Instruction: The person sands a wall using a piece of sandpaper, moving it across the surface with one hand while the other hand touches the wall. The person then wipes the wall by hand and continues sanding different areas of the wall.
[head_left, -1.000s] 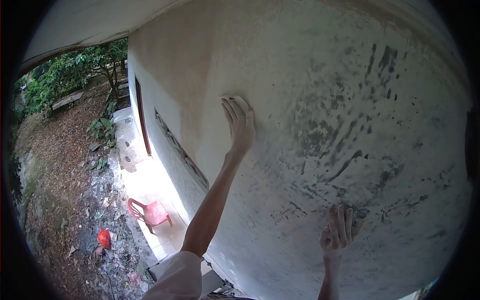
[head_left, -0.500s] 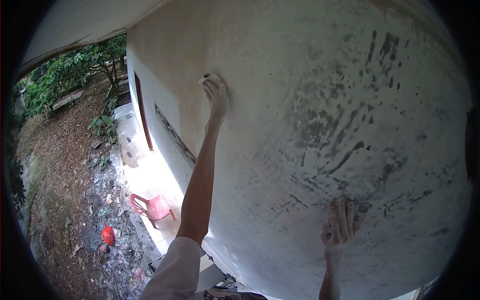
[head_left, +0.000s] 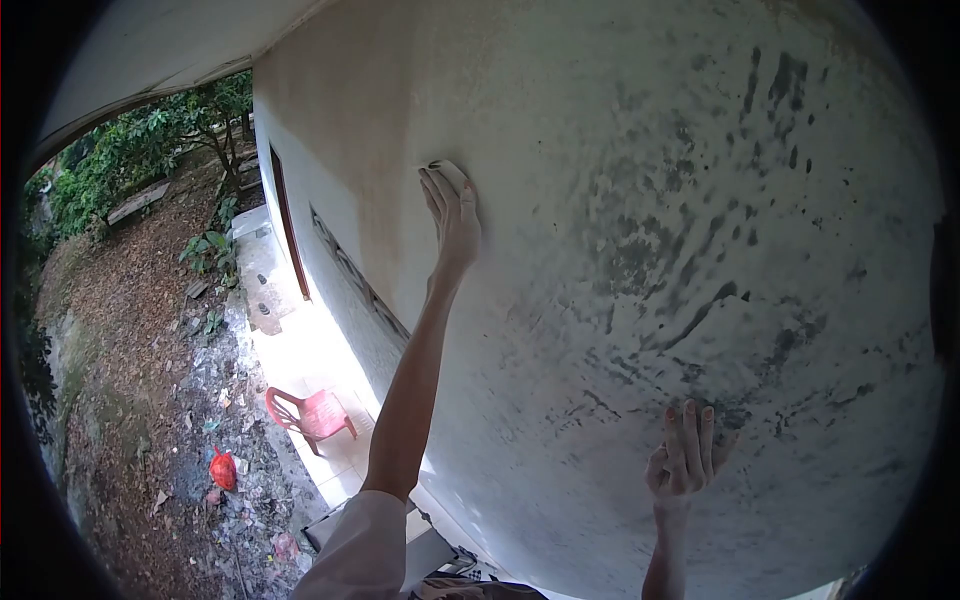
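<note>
My left hand (head_left: 455, 215), whitened with dust, presses a pale curled sheet of sandpaper (head_left: 452, 174) flat against the wall (head_left: 540, 260). The sheet's edge pokes out beyond my fingertips; the rest is hidden under the palm. Lower and to the right, my right hand (head_left: 685, 455) lies on the same wall with its fingers stretched upward, holding nothing visible. Dark patches and streaks (head_left: 640, 250) mark the whitish wall above and around that hand. A browner, unevenly coloured strip (head_left: 380, 150) of wall runs to the left of my left hand.
I am high above the ground. Far below, a pink plastic chair (head_left: 318, 412) stands on a bright tiled walkway (head_left: 335, 465). A red bag (head_left: 222, 468) lies on littered soil beside it. A vent opening (head_left: 350, 262) and brown door frame (head_left: 287, 225) are further along the wall.
My left hand has slid a little down and to the right along the wall with the sandpaper. The right hand stays on about the same spot of wall.
</note>
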